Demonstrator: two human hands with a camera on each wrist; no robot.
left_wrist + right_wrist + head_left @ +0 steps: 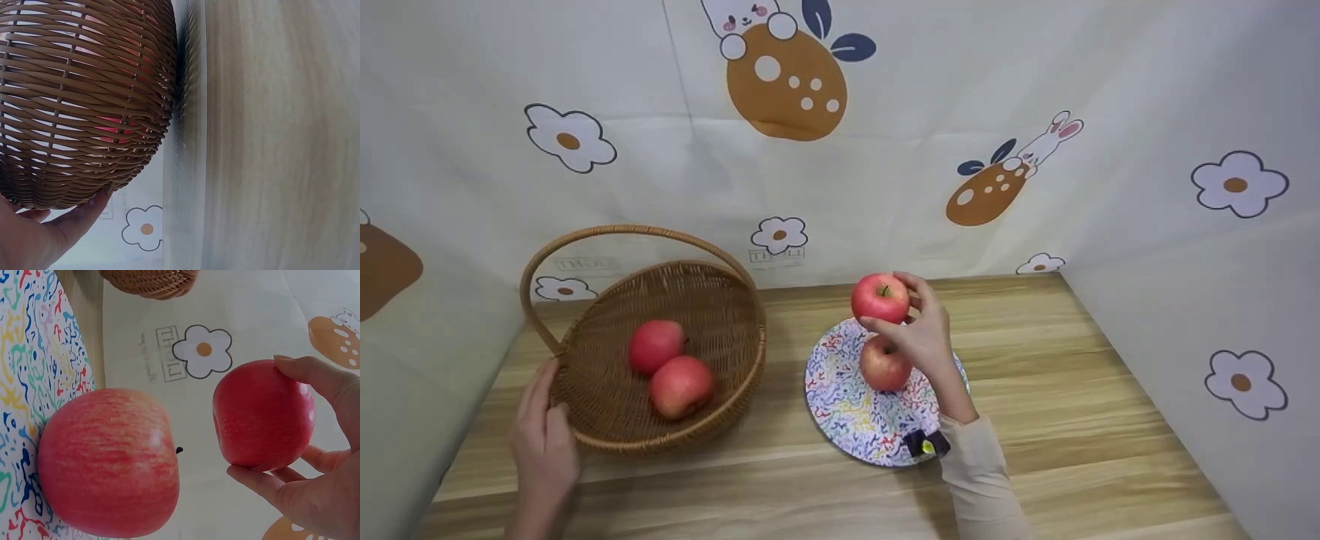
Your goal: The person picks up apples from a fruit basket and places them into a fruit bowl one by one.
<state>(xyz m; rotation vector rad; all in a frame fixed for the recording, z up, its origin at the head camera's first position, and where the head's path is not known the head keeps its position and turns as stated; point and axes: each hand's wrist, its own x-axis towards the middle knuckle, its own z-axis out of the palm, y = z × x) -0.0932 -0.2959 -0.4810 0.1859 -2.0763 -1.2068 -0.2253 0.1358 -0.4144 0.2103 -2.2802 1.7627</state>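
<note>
The right hand [924, 334] holds a red apple [879, 298] between its thumb and fingers, raised over the far part of a round, multicoloured patterned plate [840, 420]. A second apple [885, 365] sits on that plate, nearer the person, with its stem up; the right wrist view shows a gap between these two. The left hand [544, 442] rests its fairly straight fingers and thumb against the outer left side of a brown wicker basket [660, 444], close to the base of the arched handle [634, 229]. Inside the basket, a rear apple [656, 347] and a front apple [681, 386] lie touching. Basket and plate stand apart, side by side on a wood-grain surface [1072, 420]. A pale sheet [885, 202] printed with flowers and rabbits hangs behind them, and a light sleeve [982, 472] covers the right forearm
</note>
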